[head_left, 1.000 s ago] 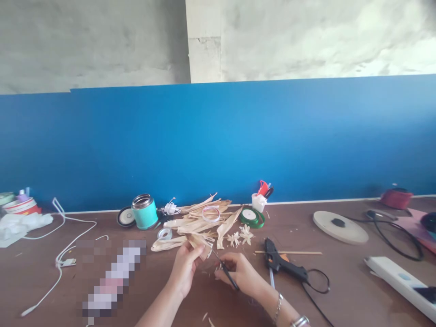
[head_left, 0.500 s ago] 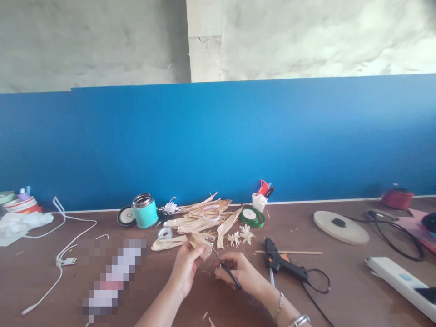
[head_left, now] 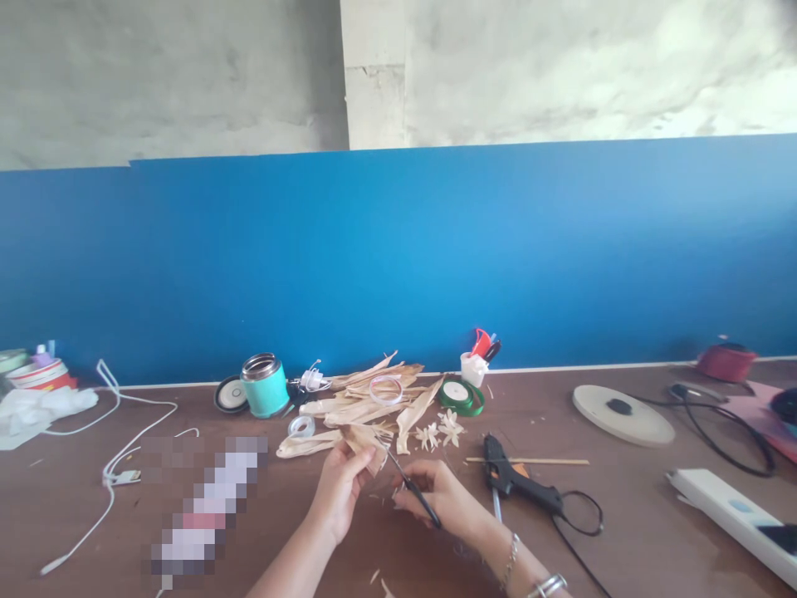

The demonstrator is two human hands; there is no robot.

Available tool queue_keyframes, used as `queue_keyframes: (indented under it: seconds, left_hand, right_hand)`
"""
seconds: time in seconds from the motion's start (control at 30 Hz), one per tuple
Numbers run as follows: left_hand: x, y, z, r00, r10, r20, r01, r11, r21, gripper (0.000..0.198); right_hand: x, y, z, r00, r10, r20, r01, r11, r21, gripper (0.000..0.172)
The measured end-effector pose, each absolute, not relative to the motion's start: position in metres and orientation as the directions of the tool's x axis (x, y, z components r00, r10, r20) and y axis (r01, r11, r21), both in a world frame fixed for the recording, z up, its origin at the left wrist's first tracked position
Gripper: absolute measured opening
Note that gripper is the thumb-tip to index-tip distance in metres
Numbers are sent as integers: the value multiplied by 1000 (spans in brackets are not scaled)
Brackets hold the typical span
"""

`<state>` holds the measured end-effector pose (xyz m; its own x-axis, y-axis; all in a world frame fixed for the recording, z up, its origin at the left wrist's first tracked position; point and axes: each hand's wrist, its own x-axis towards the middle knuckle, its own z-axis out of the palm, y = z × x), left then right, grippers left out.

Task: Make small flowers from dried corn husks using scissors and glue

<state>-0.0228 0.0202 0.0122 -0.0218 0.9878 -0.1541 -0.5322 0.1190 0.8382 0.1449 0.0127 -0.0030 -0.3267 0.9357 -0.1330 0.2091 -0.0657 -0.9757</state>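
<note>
Between the thumb and fingers of my left hand (head_left: 344, 488) is a piece of dried corn husk (head_left: 366, 446), its free edge facing right. My right hand (head_left: 439, 498) is closed round the black handles of a pair of scissors (head_left: 421, 501). The blades point up and left, at the right edge of the held husk; whether they touch it I cannot tell. Just beyond my hands lies a pile of dried husks (head_left: 354, 409). Small pale husk flowers (head_left: 449, 427) rest to the right of the pile, beside a roll of green ribbon (head_left: 461, 397).
A black glue gun (head_left: 523, 480) lies right of my right hand, with a thin wooden stick (head_left: 560, 462). A turquoise jar (head_left: 266, 390) stands behind on the left, near a tape roll (head_left: 301, 427). A white power strip (head_left: 735, 519) and a round pale disc (head_left: 623, 415) are far right.
</note>
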Motion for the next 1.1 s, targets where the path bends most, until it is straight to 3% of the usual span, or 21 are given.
queue_keyframes:
  seconds: [0.3,1.1]
  left_hand:
    - [-23,21,10,-18,988,-154,-530,121,840,30]
    - [-26,21,13,-3,988,-153,-492,132,861,27]
  right_hand:
    - [145,15,-10,-328,938,-110,187,-50,-981,26]
    - [150,14,2,-350,937,-13,335,112,-936,21]
